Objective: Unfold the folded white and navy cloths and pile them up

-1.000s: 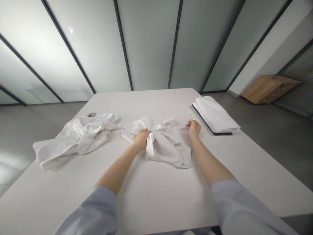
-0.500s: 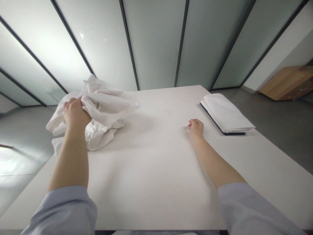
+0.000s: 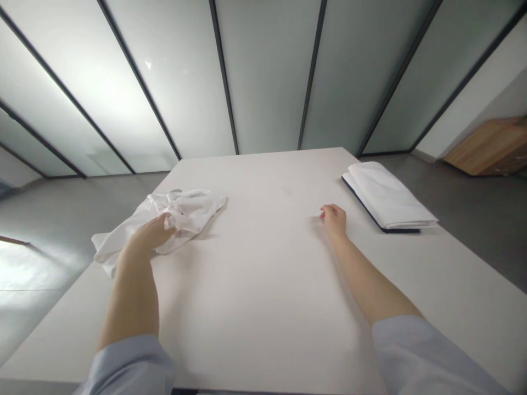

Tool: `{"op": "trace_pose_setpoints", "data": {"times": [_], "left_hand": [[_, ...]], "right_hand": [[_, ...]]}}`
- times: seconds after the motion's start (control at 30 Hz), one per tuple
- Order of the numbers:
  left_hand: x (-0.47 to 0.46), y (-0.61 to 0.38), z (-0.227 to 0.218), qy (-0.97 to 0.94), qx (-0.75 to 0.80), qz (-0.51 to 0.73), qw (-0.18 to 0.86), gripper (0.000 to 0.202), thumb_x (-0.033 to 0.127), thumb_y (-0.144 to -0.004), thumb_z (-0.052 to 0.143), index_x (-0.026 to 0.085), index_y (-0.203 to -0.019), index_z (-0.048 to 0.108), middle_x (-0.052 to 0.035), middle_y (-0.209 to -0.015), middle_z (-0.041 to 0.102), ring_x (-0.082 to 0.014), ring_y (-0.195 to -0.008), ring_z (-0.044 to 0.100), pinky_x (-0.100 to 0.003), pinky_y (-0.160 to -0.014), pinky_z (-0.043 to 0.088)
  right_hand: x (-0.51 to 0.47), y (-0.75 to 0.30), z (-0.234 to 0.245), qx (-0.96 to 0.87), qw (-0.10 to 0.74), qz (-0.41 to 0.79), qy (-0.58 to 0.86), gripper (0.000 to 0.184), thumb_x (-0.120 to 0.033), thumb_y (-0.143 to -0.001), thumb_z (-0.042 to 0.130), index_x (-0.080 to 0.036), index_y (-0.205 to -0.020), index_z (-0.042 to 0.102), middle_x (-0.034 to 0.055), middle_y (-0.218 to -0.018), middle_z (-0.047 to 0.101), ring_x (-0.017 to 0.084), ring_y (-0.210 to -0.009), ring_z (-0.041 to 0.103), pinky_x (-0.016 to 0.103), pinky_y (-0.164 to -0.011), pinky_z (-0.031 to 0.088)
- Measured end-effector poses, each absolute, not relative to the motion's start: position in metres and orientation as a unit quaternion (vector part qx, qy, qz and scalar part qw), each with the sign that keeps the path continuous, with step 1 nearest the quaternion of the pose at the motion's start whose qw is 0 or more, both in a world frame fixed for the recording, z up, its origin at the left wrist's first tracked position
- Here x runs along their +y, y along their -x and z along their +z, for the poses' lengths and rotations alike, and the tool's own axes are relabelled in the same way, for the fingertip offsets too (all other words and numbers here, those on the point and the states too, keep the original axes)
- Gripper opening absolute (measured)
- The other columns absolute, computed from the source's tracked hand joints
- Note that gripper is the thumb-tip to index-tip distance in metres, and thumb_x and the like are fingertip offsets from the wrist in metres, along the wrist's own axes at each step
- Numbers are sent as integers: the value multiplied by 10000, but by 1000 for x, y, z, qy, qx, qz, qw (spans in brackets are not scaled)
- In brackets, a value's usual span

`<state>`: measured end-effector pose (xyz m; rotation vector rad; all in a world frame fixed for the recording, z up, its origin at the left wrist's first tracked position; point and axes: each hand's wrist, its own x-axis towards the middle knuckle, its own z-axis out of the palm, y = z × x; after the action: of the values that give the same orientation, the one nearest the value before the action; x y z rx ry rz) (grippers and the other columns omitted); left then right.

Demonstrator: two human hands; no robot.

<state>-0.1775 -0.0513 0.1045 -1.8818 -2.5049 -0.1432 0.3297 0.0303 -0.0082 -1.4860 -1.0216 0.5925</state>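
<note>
A crumpled white cloth [image 3: 197, 207] lies bunched on the left of the table, one end spread toward the left edge. Its exact kind is hard to make out from the folds. My left hand [image 3: 153, 235] is closed on the near side of it, with the fingertips partly hidden in the fabric. My right hand [image 3: 334, 220] rests on the table right of the middle, its fingers curled in with nothing visible in them. To the right of that hand, apart from it, lies a neatly folded white cloth [image 3: 389, 195] on a thin dark flat piece [image 3: 366, 211].
The white table [image 3: 255, 285] stretches out in front of me. Frosted glass panels [image 3: 267, 77] with dark frames stand behind it. Grey floor [image 3: 473, 214] shows at both sides, and a wooden cabinet [image 3: 486, 145] stands at the far right.
The bunched cloth, raised and billowing before, has come down flatter onto the table. My left hand has moved lower and rightward with it. My right hand keeps its place; the view has shifted slightly.
</note>
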Motion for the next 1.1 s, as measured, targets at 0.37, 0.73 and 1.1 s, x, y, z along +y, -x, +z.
{"op": "trace_pose_setpoints", "data": {"times": [0.37, 0.73, 1.1], "left_hand": [[-8, -27, 31, 793, -589, -122, -92, 481, 357, -851, 554, 201, -1306, 538, -108, -1348, 572, -258, -1221, 540, -385, -1033, 414], [3, -40, -5, 764, -605, -198, -100, 315, 311, -862, 547, 224, -1150, 638, -84, -1265, 626, -258, -1203, 540, -416, -1032, 415], [5, -43, -4, 748, -616, -216, -117, 293, 313, -845, 572, 206, -1106, 649, -78, -1212, 649, -262, -1150, 563, -406, -998, 426]], "right_hand": [[30, -329, -9, -444, 588, 250, 629, 178, -343, -696, 505, -223, -571, 546, -31, -477, 529, 144, -508, 482, 257, -503, 351], [52, -377, 11, -425, 600, 185, 652, 146, -324, -692, 514, -212, -633, 586, 26, -631, 619, 206, -687, 584, 322, -683, 465], [30, -510, 58, -367, 178, -50, 911, 537, -408, -736, 708, -12, -1095, 654, 360, -1202, 545, 440, -1187, 472, 545, -919, 336]]}}
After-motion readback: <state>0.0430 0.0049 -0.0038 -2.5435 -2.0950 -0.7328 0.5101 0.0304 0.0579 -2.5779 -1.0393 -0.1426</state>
